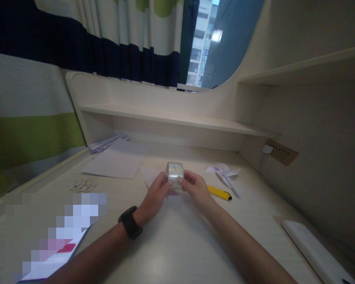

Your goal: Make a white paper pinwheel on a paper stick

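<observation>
A roll of clear tape (175, 170) is held up over the middle of the desk between both hands. My left hand (157, 192) grips its left side, thumb on the near face. On the other side my right hand (197, 190) closes on it, with the thumb pressed to the tape's surface. A piece of white paper (148, 174) lies behind my left hand, partly covered. Just right of my right hand rests a yellow utility knife (220, 193), one end hidden by the hand. Beyond the knife lies a white paper pinwheel (224, 171) with a paper stick.
White paper sheets (115, 159) lie at the back left, near folded paper strips (106, 142). In front of them is a pile of small pale pieces (83, 185). A white box-like object (316, 250) sits at right, below a plugged socket (281, 152). A shelf (165, 117) spans the back.
</observation>
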`<move>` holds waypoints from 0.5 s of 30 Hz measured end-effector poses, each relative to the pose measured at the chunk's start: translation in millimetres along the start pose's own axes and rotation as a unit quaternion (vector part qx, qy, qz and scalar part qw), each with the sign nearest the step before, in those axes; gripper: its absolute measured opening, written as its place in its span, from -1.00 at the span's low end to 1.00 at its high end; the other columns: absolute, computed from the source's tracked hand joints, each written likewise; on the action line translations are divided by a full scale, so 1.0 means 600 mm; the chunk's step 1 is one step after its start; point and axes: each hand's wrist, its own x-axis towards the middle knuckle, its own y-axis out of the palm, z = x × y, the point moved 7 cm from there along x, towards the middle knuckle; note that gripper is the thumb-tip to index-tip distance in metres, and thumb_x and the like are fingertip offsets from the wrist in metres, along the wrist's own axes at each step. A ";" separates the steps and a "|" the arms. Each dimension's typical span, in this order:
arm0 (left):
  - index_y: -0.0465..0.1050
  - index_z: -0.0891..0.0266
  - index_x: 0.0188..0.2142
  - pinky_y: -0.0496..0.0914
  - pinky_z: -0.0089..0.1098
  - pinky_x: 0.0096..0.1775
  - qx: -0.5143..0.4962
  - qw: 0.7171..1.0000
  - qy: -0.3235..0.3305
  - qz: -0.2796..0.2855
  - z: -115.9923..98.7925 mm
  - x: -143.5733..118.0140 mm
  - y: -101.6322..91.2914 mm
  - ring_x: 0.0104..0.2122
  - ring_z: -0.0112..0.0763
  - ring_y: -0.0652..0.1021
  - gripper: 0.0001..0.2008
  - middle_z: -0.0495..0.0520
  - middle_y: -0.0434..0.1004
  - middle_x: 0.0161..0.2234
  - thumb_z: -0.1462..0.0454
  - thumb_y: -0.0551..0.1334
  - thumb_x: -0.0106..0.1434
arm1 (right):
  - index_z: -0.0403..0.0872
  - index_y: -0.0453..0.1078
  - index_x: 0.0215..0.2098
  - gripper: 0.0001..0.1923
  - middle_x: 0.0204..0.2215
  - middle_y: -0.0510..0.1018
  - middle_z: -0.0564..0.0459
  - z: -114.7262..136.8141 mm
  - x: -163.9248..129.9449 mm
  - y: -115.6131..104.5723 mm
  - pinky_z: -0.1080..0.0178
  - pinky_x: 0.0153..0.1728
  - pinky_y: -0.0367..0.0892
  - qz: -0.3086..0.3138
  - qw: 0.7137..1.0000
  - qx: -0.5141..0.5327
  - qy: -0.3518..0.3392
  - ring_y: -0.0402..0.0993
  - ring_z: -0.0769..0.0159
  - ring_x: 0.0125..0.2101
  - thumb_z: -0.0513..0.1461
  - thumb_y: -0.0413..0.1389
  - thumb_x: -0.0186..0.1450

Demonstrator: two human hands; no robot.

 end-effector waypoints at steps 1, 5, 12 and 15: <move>0.35 0.22 -0.15 0.47 -0.25 -0.23 -0.001 1.000 0.000 -0.001 0.001 -0.001 0.001 -0.18 -0.28 0.50 -0.81 0.10 0.42 -0.15 0.18 0.14 0.31 | -0.10 0.48 -0.14 -0.66 -0.45 0.48 0.08 0.001 0.000 0.000 0.36 -0.49 0.10 0.001 1.000 -0.014 -0.009 0.22 0.44 -0.52 -0.12 0.22 0.15; 0.35 0.22 -0.14 0.48 -0.25 -0.22 0.000 1.000 0.011 -0.005 -0.001 -0.004 0.004 -0.13 -0.26 0.47 -0.80 0.10 0.40 -0.13 0.18 0.15 0.31 | -0.11 0.49 -0.17 -0.66 -0.46 0.46 0.09 0.005 0.000 0.000 0.36 -0.50 0.12 -0.003 0.998 -0.052 -0.025 0.22 0.43 -0.52 -0.08 0.20 0.17; 0.35 0.22 -0.12 0.47 -0.24 -0.19 0.000 1.000 0.017 0.003 -0.004 -0.007 0.008 -0.10 -0.24 0.47 -0.79 0.11 0.39 -0.11 0.16 0.12 0.34 | -0.10 0.49 -0.19 -0.68 -0.45 0.48 0.07 0.008 -0.001 -0.002 0.35 -0.49 0.16 -0.010 0.998 -0.061 -0.026 0.25 0.42 -0.51 -0.08 0.19 0.17; 0.35 0.22 -0.14 0.48 -0.22 -0.19 -0.009 1.000 0.013 -0.006 0.000 -0.005 0.001 -0.11 -0.24 0.48 -0.79 0.10 0.39 -0.13 0.14 0.12 0.34 | -0.08 0.48 -0.15 -0.69 -0.40 0.50 0.06 0.009 -0.001 0.004 0.34 -0.45 0.20 0.028 0.998 -0.053 -0.024 0.29 0.39 -0.47 -0.11 0.19 0.18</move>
